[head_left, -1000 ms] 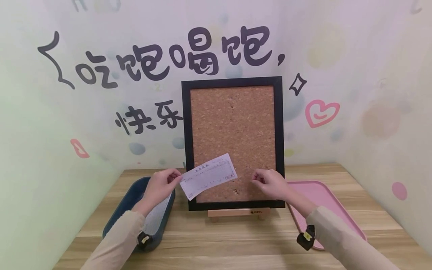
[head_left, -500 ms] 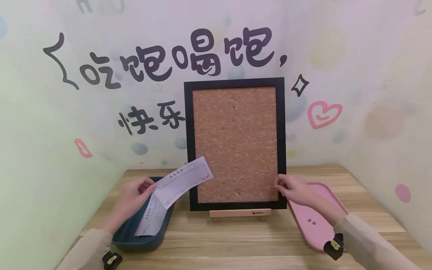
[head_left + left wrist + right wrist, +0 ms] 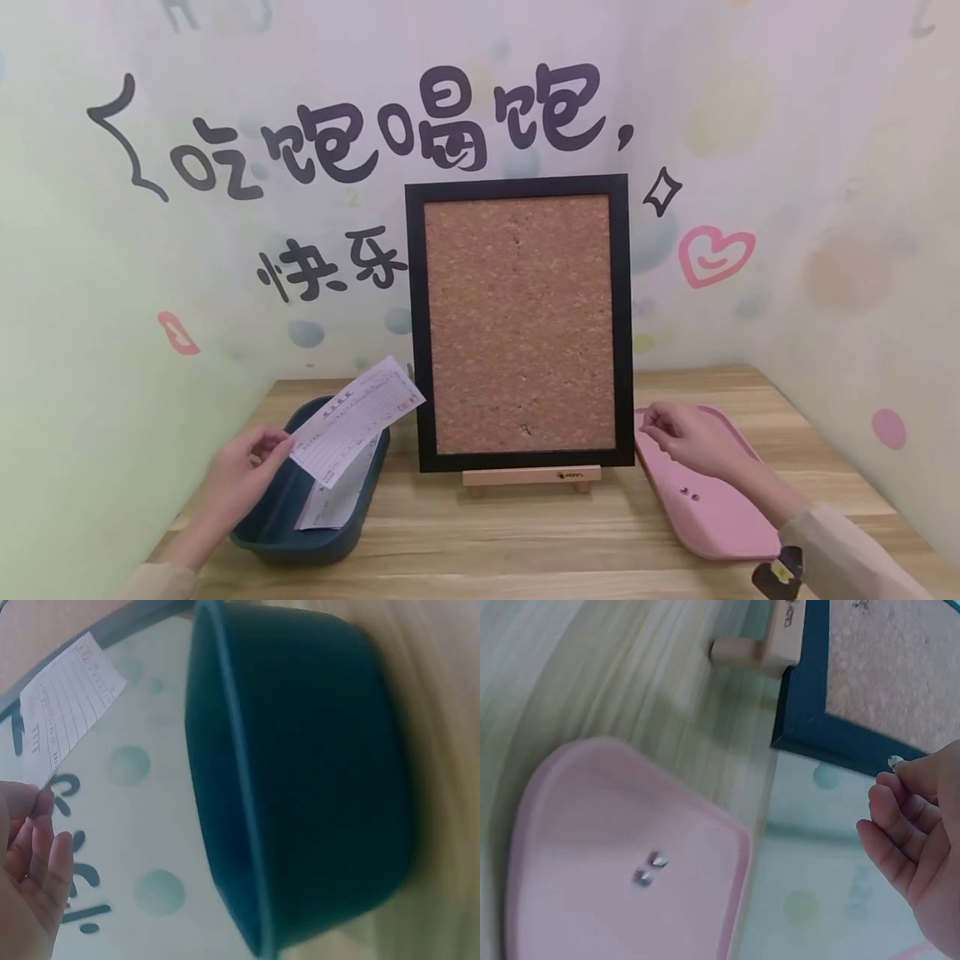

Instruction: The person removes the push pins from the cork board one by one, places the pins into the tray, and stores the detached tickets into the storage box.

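Observation:
My left hand (image 3: 242,477) pinches one end of a printed paper slip (image 3: 356,421) between thumb and fingers, over the dark blue tub (image 3: 300,546). The slip is white, lined, with dark print and a red mark near its far corner. More printed paper slips (image 3: 330,504) lie in the tub, partly covered by the held one. Above the far end of the pink tray (image 3: 731,525) is my right hand (image 3: 693,442). Its thumb and finger pinch a small shiny thumbtack (image 3: 895,761). Two silver thumbtacks (image 3: 651,868) lie on the tray.
A black-framed corkboard (image 3: 521,325) stands upright between tub and tray, on a small wooden easel (image 3: 532,476). Small holes mark its cork near top and bottom. Behind the wooden table (image 3: 450,550) rises a wall (image 3: 315,42) with painted characters.
Both hands have drawn apart from the corkboard: the left carries its slip leftward over the tub, the right moves rightward over the pink tray. The slips and tacks lying there have come into view.

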`<state>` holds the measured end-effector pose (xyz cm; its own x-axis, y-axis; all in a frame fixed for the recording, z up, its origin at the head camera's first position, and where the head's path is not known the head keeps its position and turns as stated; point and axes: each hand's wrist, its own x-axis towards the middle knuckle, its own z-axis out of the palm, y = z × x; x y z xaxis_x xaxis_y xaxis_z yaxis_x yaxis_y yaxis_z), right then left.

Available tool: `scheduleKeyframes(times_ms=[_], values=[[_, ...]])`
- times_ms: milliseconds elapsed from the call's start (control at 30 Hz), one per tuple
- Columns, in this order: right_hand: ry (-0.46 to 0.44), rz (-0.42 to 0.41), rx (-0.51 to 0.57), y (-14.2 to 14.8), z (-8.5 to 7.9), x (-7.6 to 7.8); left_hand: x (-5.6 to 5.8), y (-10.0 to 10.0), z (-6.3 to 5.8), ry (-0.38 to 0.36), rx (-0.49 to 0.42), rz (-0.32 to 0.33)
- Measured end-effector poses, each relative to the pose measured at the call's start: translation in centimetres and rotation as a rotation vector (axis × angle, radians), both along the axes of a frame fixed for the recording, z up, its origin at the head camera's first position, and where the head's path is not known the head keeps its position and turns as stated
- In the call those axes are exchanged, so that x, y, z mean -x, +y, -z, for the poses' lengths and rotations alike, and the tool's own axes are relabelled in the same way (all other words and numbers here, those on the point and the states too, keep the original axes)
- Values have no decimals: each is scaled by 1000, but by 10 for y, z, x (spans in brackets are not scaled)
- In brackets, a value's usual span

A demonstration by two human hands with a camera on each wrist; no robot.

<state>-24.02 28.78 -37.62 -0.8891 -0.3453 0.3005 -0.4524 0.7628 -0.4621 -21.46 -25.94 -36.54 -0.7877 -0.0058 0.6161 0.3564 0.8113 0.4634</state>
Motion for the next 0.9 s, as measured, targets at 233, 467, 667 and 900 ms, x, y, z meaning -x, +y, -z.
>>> scheduleKeyframes(times_ms=[233,467,667,900], values=[[-10,-20,65,15,16,-7,-7,-11,17,7,-34,-33],[-79,-43,95,21,33,-15,-11,-17,32,20,-64,-108],[-128,3,71,28,44,-16,-11,-17,38,-20,-99,-196],[-146,24,58,39,56,-14,-14,-15,45,-40,-80,-261]])
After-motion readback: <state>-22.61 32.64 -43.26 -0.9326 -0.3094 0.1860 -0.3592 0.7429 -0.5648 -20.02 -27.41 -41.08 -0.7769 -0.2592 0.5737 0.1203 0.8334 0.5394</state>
